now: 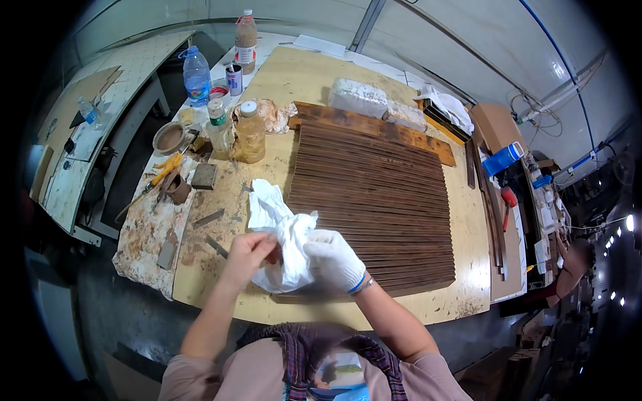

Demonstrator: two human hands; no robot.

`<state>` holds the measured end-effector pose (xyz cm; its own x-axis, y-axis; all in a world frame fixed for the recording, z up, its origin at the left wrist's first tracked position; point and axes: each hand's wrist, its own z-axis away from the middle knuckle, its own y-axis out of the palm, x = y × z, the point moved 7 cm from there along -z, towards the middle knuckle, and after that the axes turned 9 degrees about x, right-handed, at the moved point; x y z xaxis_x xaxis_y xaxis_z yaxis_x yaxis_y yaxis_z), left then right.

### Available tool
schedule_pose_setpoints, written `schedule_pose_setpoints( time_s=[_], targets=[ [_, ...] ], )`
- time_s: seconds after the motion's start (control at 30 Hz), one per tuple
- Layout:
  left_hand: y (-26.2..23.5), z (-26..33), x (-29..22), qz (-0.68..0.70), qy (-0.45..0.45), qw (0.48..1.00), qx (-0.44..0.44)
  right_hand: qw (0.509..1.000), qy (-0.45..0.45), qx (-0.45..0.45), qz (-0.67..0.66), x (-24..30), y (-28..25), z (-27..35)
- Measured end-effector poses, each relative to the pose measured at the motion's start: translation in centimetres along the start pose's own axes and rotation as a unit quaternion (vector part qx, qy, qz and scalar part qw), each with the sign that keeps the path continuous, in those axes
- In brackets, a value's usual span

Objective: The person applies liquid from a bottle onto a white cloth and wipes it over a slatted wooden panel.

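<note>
A crumpled white cloth (291, 247) hangs between my two hands, over the near left edge of a stack of dark brown wooden strips (374, 207). My bare left hand (249, 255) pinches the cloth's left side with thumb and fingers together. On my right hand (334, 259) is a white knitted glove with a blue cuff; its fingers are closed on the cloth's right side. The strips lie side by side in a ridged block on the pale tabletop (468, 294). The cloth hides part of the block's near left corner.
Jars of liquid, such as a capped one (251, 134), stand at the left with a yellow-handled tool (164, 170) and a stained cloth (137, 250). Plastic bottles (196, 77) are behind them. A scorched board (374, 130) lies beyond the strips; a red mallet (508, 200) is at the right.
</note>
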<state>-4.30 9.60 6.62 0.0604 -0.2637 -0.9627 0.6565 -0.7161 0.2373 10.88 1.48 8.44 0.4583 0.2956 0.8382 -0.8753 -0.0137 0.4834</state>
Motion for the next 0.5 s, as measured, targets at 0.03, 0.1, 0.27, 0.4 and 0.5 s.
schedule_pose_setpoints(
  time_s=[0.03, 0.1, 0.27, 0.4, 0.5],
  targets=[
    [0.3, -0.1, -0.1, -0.007, 0.018, 1.0, -0.002, 0.999, 0.019, 0.0, 0.032, -0.3, 0.2, 0.0],
    [0.8, -0.6, -0.1, -0.01, 0.049, 0.999, -0.018, 0.995, -0.007, 0.027, 0.092, -0.6, -0.5, -0.1],
    [-0.1, -0.8, -0.8, -0.009, 0.087, 0.995, -0.049, 0.999, 0.022, -0.035, 0.032, -1.8, -1.0, -0.6],
    [-1.7, -0.3, -1.6, 0.099, 0.115, 0.982, -0.115, 0.989, -0.069, -0.073, 0.108, 2.0, -2.6, -0.7],
    [-1.8, -0.8, -1.2, 0.144, 0.114, 0.976, -0.12, 0.984, -0.083, -0.065, 0.146, 3.9, -2.1, -1.3]
  ],
)
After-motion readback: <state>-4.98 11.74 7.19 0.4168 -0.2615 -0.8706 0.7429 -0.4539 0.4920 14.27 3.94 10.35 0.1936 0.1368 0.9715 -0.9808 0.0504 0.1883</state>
